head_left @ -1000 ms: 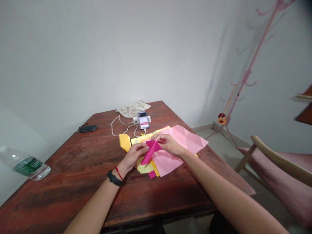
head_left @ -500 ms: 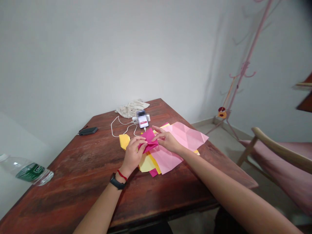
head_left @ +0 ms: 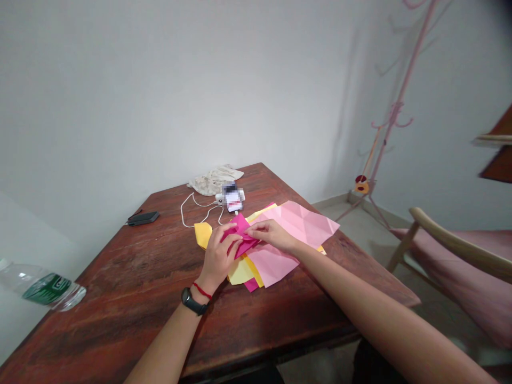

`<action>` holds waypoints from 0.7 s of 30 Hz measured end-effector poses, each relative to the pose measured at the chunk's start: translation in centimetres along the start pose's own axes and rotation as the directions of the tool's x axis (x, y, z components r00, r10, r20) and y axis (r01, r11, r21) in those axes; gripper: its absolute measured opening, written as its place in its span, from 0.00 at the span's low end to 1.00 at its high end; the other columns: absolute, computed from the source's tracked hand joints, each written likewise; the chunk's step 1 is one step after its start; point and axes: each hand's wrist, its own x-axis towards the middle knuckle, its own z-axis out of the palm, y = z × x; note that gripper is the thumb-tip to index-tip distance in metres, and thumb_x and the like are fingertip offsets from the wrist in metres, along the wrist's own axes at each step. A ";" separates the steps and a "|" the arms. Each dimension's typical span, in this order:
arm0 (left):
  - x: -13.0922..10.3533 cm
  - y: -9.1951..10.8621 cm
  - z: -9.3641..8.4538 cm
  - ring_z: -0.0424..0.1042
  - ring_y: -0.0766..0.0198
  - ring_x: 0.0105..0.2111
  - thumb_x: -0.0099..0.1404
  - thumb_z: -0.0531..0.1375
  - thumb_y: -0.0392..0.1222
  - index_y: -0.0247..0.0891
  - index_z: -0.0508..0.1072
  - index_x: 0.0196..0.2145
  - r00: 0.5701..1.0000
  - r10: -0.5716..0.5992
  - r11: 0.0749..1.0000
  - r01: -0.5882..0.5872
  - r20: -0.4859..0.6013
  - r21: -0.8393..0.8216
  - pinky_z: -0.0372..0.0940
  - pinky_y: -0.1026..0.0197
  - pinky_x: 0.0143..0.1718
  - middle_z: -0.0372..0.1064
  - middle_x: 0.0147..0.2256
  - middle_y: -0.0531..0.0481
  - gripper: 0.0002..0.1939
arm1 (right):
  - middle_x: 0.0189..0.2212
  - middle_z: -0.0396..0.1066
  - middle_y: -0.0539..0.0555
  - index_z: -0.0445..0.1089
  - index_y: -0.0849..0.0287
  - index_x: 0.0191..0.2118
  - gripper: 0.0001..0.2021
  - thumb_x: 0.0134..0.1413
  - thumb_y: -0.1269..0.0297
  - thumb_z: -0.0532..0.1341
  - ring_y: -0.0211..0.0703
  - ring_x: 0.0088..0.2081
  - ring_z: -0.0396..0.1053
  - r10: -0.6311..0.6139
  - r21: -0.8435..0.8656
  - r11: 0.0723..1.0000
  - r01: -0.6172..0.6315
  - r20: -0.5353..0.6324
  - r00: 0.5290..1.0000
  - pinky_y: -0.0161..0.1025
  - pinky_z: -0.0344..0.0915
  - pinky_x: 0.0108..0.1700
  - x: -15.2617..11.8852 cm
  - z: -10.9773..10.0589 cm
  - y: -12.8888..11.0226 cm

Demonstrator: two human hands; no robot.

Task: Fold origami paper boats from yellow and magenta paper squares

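Left hand (head_left: 219, 249) grips folded magenta paper (head_left: 242, 223), fingers loosely curled; right hand (head_left: 270, 233) pinches its right side, fingertips nearly together. Paper sits between grips. Advisable: left steady, right creasing evenly.

The left hand (head_left: 218, 253) has its fingers bent at the knuckles and directed toward the right hand (head_left: 274, 234). The left wrist (head_left: 207, 284) lies behind the left hand, nearer the body, with the left forearm (head_left: 168, 338) extending rearward from it. The right hand has its thumb and fingertips drawn together in a pinch, directed toward the left hand. The right forearm (head_left: 352, 298) runs diagonally rearward and outward from the right hand. Fingertips of both hands are positioned near each other.
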 end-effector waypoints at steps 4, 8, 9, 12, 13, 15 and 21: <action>-0.1 -0.1 0.4 0.67 0.53 0.53 0.68 0.60 0.37 0.41 0.75 0.38 0.999 0.036 0.999 -0.037 0.020 0.023 0.65 0.46 0.55 0.67 0.52 0.43 0.03 | 0.31 0.78 0.56 0.79 0.63 0.36 0.16 0.42 0.57 0.73 0.42 0.31 0.75 -0.091 -0.045 0.995 0.089 -0.051 0.995 0.41 0.74 0.36 0.6 -0.2 0.7; -0.3 -0.3 0.5 0.65 0.51 0.56 0.67 0.61 0.38 0.41 0.76 0.38 0.996 0.065 0.996 -0.069 0.059 0.059 0.64 0.43 0.57 0.65 0.56 0.43 0.03 | 0.31 0.78 0.55 0.79 0.62 0.33 0.14 0.40 0.59 0.73 0.41 0.31 0.74 -0.168 -0.136 0.979 0.153 -0.107 0.980 0.41 0.73 0.37 1.3 -0.6 1.3; -0.3 -0.3 0.5 0.65 0.51 0.56 0.67 0.62 0.38 0.41 0.77 0.38 0.995 0.072 0.995 -0.076 0.068 0.065 0.63 0.43 0.57 0.65 0.56 0.43 0.03 | 0.31 0.78 0.55 0.79 0.61 0.33 0.13 0.40 0.59 0.73 0.42 0.32 0.74 -0.186 -0.153 0.974 0.168 -0.113 0.976 0.41 0.73 0.38 1.3 -0.6 1.4; -0.3 -0.2 0.5 0.64 0.50 0.57 0.67 0.61 0.37 0.41 0.77 0.37 0.992 0.089 0.993 -0.095 0.085 0.075 0.62 0.43 0.58 0.64 0.57 0.43 0.04 | 0.32 0.78 0.55 0.79 0.61 0.33 0.12 0.41 0.61 0.72 0.44 0.33 0.74 -0.225 -0.203 0.959 0.196 -0.129 0.966 0.42 0.73 0.39 1.4 -0.5 1.6; -0.3 -0.1 0.5 0.64 0.50 0.57 0.67 0.61 0.37 0.41 0.77 0.36 0.992 0.094 0.992 -0.101 0.089 0.076 0.62 0.43 0.58 0.64 0.57 0.43 0.04 | 0.31 0.78 0.55 0.79 0.61 0.32 0.10 0.42 0.61 0.72 0.44 0.33 0.74 -0.240 -0.225 0.952 0.207 -0.134 0.961 0.43 0.73 0.39 1.4 -0.5 1.7; -0.2 0.2 0.5 0.64 0.50 0.57 0.67 0.62 0.38 0.41 0.78 0.36 0.990 0.101 0.991 -0.109 0.098 0.075 0.63 0.43 0.57 0.65 0.56 0.42 0.04 | 0.31 0.77 0.55 0.78 0.60 0.31 0.08 0.44 0.63 0.70 0.43 0.33 0.74 -0.278 -0.271 0.934 0.234 -0.138 0.951 0.43 0.72 0.41 1.4 -0.4 1.8; -0.2 1.0 0.8 0.62 0.48 0.59 0.67 0.62 0.38 0.41 0.78 0.34 0.997 0.049 0.994 -0.055 0.067 0.092 0.61 0.40 0.59 0.64 0.57 0.43 0.04 | 0.39 0.73 0.54 0.72 0.59 0.39 0.14 0.44 0.65 0.70 0.42 0.38 0.72 -0.332 -0.267 0.921 0.284 -0.157 0.930 0.44 0.72 0.44 1.2 -0.3 1.7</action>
